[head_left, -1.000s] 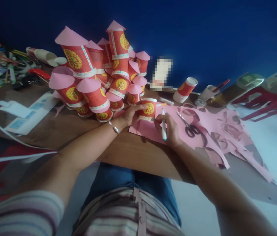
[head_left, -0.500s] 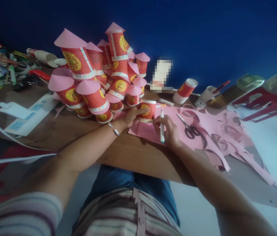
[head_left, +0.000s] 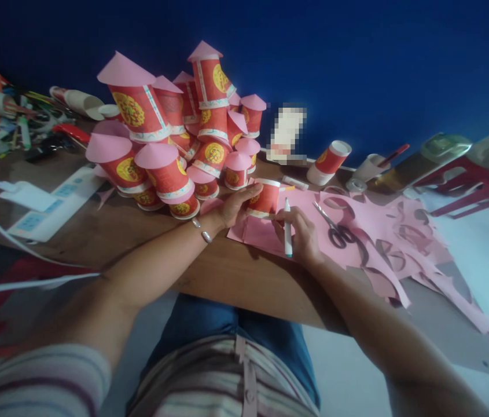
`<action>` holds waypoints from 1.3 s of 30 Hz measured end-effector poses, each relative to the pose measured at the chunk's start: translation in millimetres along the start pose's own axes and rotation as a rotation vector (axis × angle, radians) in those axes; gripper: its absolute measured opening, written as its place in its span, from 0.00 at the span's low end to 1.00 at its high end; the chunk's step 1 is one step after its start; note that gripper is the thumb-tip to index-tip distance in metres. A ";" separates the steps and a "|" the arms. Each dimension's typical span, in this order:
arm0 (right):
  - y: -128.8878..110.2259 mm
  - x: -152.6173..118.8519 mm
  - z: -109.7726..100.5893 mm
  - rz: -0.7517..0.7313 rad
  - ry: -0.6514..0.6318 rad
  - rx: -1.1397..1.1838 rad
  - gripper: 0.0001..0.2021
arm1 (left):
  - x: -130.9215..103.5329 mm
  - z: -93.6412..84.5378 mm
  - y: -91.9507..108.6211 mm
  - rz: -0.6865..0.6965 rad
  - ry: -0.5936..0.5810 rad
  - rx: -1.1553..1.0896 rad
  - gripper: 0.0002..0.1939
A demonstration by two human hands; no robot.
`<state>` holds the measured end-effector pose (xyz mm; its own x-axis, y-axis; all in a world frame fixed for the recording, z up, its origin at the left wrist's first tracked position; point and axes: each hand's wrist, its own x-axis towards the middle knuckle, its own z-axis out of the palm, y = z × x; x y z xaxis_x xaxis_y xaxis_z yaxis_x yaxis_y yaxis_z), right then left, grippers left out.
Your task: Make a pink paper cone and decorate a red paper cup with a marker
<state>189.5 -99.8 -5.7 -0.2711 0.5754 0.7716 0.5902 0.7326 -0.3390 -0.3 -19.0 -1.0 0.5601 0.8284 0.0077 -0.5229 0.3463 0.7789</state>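
A red paper cup with a yellow emblem stands over pink paper near the table's front edge. My left hand is closed around the cup's left side. In my right hand is a white marker, held upright with its teal end down, and the fingertips are by the cup's lower right edge. Whether those fingers touch the cup I cannot tell. Left of the cup rises a pile of red cups with pink cone tops. Scissors with dark handles lie right of my right hand.
A white power strip with a plugged-in charger is at left, its cable hanging off the table. Cut pink scraps spread rightward. Behind stand a red-and-white cup stack and a white cup. Tools clutter the far left.
The cup has moved slightly right and turned, so its emblem shows less. My right hand and the marker have shifted a little with it.
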 end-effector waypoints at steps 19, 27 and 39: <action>0.3 0.1 1.0 0.078 0.014 0.030 0.04 | 0.0 3.9 2.8 0.027 -0.028 0.037 0.24; -0.8 -0.4 1.1 0.057 0.005 0.005 0.05 | -2.6 -0.8 3.1 -0.007 0.005 0.107 0.25; 0.6 -0.5 2.2 0.064 -0.015 0.026 0.03 | -2.8 0.7 2.2 0.004 -0.032 0.106 0.29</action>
<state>188.3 -98.8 -7.5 -0.2445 0.6268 0.7398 0.5865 0.7032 -0.4019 -2.5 -20.9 1.1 0.5792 0.8147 0.0302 -0.4556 0.2928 0.8406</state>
